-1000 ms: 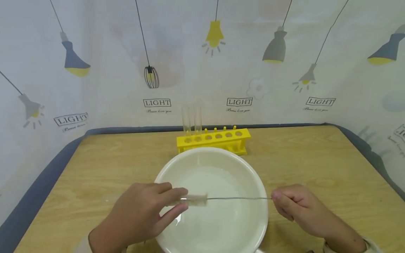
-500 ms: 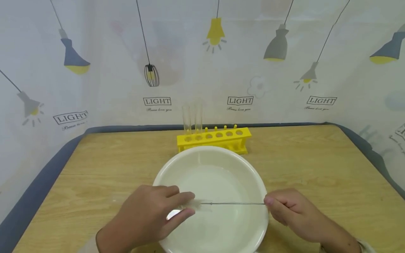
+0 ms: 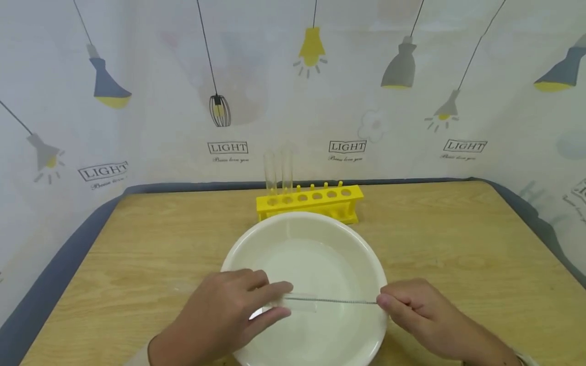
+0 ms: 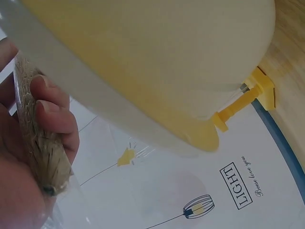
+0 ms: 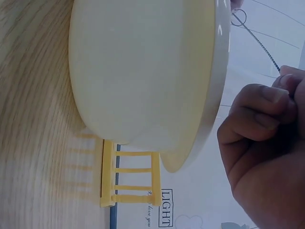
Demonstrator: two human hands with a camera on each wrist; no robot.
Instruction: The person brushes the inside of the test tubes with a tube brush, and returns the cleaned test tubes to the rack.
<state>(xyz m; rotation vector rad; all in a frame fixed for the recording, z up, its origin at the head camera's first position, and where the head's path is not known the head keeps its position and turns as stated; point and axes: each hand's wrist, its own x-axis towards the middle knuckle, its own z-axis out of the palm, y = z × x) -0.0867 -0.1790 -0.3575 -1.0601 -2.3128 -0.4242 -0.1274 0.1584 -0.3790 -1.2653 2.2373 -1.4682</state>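
Note:
My left hand (image 3: 224,310) holds a clear glass test tube (image 3: 309,306) lying sideways over a white basin (image 3: 293,226). Inside the tube sits a test tube brush; its pale bristles (image 4: 43,138) show through the glass under the curled fingers in the left wrist view. From the tube's mouth the brush's twisted wire stem (image 3: 343,301) runs to the right. At the basin's right rim my right hand (image 3: 423,310) pinches the end of that stem between thumb and curled fingers. Much of the tube is hidden behind the left fingers.
Behind the basin stands a yellow test tube rack (image 3: 311,201), with two clear test tubes (image 3: 287,175) upright in its left holes. The wooden table (image 3: 458,239) ends at a wall covering (image 3: 174,101) printed with lamps. Liquid appears to fill the basin's bottom.
The right hand has moved left, pushing the brush deeper; the bristles that showed at the tube's mouth are now under the left hand. The left hand has shifted slightly right.

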